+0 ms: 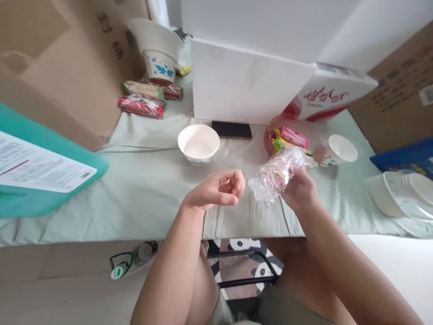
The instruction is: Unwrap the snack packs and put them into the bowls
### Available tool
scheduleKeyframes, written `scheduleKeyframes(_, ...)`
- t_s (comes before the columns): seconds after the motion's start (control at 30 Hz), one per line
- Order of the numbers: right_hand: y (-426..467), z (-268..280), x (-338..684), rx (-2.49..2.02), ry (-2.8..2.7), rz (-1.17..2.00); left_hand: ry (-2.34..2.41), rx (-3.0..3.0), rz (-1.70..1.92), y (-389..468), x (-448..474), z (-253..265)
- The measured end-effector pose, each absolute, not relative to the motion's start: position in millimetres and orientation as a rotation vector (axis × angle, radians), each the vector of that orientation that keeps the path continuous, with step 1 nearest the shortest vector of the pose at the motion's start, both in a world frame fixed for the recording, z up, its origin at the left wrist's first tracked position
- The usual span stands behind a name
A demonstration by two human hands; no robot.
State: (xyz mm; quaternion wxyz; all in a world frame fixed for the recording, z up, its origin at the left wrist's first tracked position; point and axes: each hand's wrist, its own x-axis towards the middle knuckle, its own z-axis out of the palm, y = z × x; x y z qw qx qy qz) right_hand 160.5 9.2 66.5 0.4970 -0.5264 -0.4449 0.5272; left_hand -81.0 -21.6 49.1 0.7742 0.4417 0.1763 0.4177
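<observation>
Your right hand [301, 189] is gripping a crinkled clear wrapper [275, 176], your fingers closing on its right end; the wrapper is hanging over the front part of the counter [145, 194], between your two hands. A pinkish tint is showing through the plastic, but its contents are too blurred to tell. Your left hand [216, 189] is hovering just beside the wrapper's left end, its fingers curling loosely and leaving a narrow gap to the thumb.

Beyond your left hand, a white paper bowl [199, 143] is standing upright, and a flat black object [232, 130] is lying just behind it, near the white box [250, 83]. Behind the wrapper, a pinkish container [269, 143] is holding bright snack packs [294, 136]; whether the wrapper is touching them, you cannot tell from this angle. To their right, a paper cup [341, 149] is leaning or lying with its mouth toward you. At the far left, more snack packets [142, 106] are lying in front of a second cup [158, 65], which is carrying a wide bowl [155, 36] on top.
</observation>
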Motion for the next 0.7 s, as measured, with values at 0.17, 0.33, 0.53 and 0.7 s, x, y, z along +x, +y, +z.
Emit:
scheduleKeyframes(0.17,-1.2,39.2,173.6,-1.217,-0.930,1.422,0.679,1.220,0.852,-9.7,-34.4,34.0)
scheduleKeyframes(0.33,-1.9,33.8,174.0,-1.211,-0.951,1.467,0.677,1.082,0.937,-6.2,-6.1,27.1)
scheduleKeyframes(0.53,3.1,18.6,178.4,-1.152,-1.106,1.377,0.731,0.960,0.928,1.2,7.0,25.9)
scheduleKeyframes(0.7,1.2,17.8,186.2,-1.088,-1.201,1.331,0.711,0.949,0.898,4.1,7.5,15.2)
